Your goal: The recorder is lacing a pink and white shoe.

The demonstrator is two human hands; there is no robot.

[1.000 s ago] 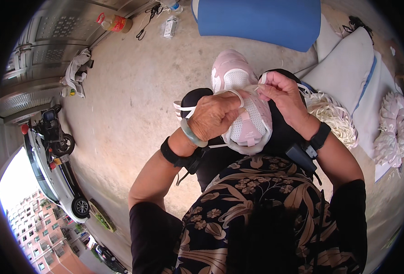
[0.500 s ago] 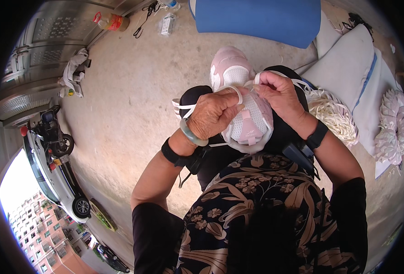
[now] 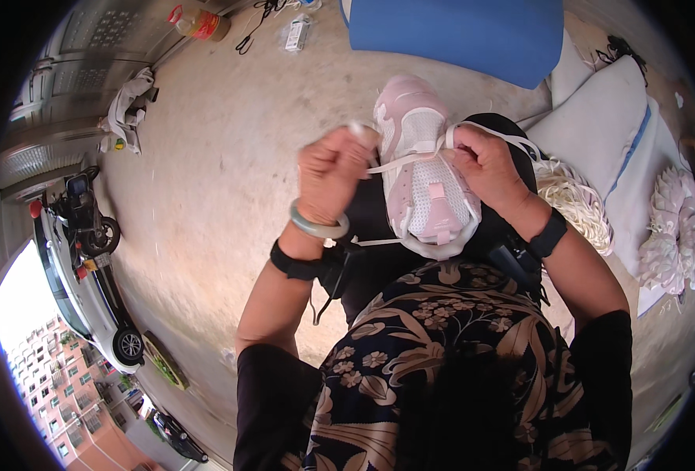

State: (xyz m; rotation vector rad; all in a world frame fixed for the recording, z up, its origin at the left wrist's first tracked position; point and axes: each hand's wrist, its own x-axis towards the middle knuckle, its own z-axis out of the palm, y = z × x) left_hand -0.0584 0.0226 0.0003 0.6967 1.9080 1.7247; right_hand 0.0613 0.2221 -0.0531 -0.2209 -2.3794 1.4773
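Observation:
A pink and white sneaker upper (image 3: 434,192) rests on my lap, its toe pointing away from me. My left hand (image 3: 336,166) is closed on a white shoelace (image 3: 401,162), holding it off to the left of the upper, with the lace drawn taut across. On the right side of the upper my right hand (image 3: 485,161) pinches the lace at the lower eyelets. From there a loose lace end trails to the right over my dark knee. The tip of the lace at my left fingers is blurred.
A bundle of white laces (image 3: 574,206) lies right of my knee. Farther right, several pink and white shoe uppers (image 3: 672,228) are stacked by a pale sheet (image 3: 599,133). A blue board (image 3: 457,35) stands ahead. An oil bottle (image 3: 199,23) and clear package (image 3: 296,33) are at far left.
My left hand has moved left, away from the upper, pulling the lace out straight. More of the upper's middle now shows. My right hand has stayed nearly in place.

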